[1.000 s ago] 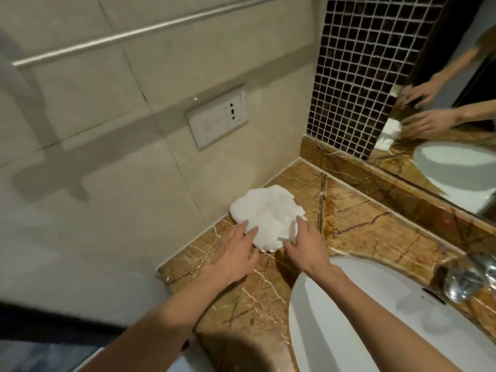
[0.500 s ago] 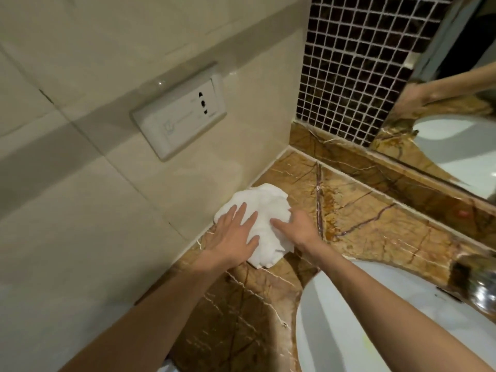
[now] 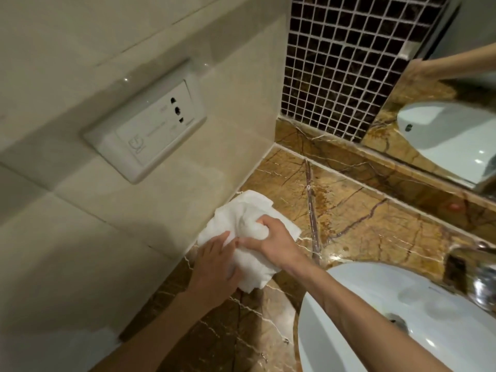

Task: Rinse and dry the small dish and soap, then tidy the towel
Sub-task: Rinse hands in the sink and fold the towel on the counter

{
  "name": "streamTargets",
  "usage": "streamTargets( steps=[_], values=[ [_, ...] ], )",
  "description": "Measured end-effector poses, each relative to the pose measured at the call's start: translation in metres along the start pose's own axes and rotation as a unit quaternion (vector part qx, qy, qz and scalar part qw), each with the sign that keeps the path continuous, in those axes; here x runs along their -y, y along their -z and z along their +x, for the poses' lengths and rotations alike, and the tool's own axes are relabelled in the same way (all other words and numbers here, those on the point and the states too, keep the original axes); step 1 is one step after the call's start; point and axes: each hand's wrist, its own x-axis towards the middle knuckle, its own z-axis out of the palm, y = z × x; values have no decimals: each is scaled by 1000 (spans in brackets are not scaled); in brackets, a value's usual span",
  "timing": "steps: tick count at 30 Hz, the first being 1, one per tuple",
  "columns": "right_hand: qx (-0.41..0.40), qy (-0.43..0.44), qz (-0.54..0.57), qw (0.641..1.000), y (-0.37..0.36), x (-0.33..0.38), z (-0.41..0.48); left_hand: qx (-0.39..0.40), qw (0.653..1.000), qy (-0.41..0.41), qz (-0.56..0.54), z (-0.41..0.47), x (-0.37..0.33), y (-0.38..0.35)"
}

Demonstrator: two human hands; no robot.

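A crumpled white towel point(image 3: 243, 210) lies on the brown marble counter point(image 3: 362, 218) against the beige wall. My right hand point(image 3: 271, 237) grips a bunch of the towel from above, fingers curled into the cloth. At the towel's near left edge my left hand point(image 3: 214, 264) holds the cloth too, its fingers partly tucked under a fold. No dish or soap shows; whether anything is wrapped inside the towel is hidden.
A white sink basin point(image 3: 402, 318) with a drain sits at the lower right, a chrome tap point(image 3: 480, 280) at its right edge. On the wall, a white socket plate point(image 3: 147, 135). Dark mosaic tiles point(image 3: 343, 63) and a mirror point(image 3: 451, 116) stand behind the counter.
Both hands went from resting flat on the towel to gripping it, and the towel is now bunched up and pulled slightly toward me. The view has moved closer to the wall.
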Motion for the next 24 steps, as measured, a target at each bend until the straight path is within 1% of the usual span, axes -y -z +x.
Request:
streamTargets(
  steps=[3, 4, 6, 7, 8, 10, 11, 12, 13, 15, 17, 21, 24],
  values=[
    [-19, -21, 78, 997, 8, 4, 5, -6, 1000, 9, -25, 29, -2, 16],
    [-32, -17, 85, 996, 10, 3, 6, -5, 999, 15, -41, 42, -2, 21],
    [-53, 14, 46, 997, 13, 1, 7, 3, 997, 24, -74, 68, -3, 27],
    [-58, 30, 22, 998, 14, -1, 6, 29, 995, 32, -86, 80, -2, 29],
    [-58, 44, 4, 997, 15, -3, 5, 77, 991, 45, -98, 93, -1, 29],
    [-48, 68, -11, 996, 16, -8, 5, 187, 971, 84, -121, 111, 5, 27],
    [-43, 72, -10, 996, 17, -10, 5, 226, 962, 92, -125, 117, 8, 26],
    [-40, 69, -5, 997, 19, -12, 6, 243, 957, 89, -132, 120, 10, 26],
    [-42, 65, 5, 997, 21, -14, 6, 243, 957, 79, -139, 121, 12, 26],
    [-56, 52, 30, 997, 26, -17, 7, 218, 963, 68, -140, 117, 13, 29],
    [-67, 42, 50, 996, 31, -20, 8, 180, 967, 89, -158, 108, 16, 27],
    [-118, -9, 46, 992, 35, -23, 12, 138, 951, 200, -191, 96, 20, 19],
    [-159, -21, 3, 987, 34, -24, 15, 98, 937, 257, -214, 93, 17, 16]
  ],
)
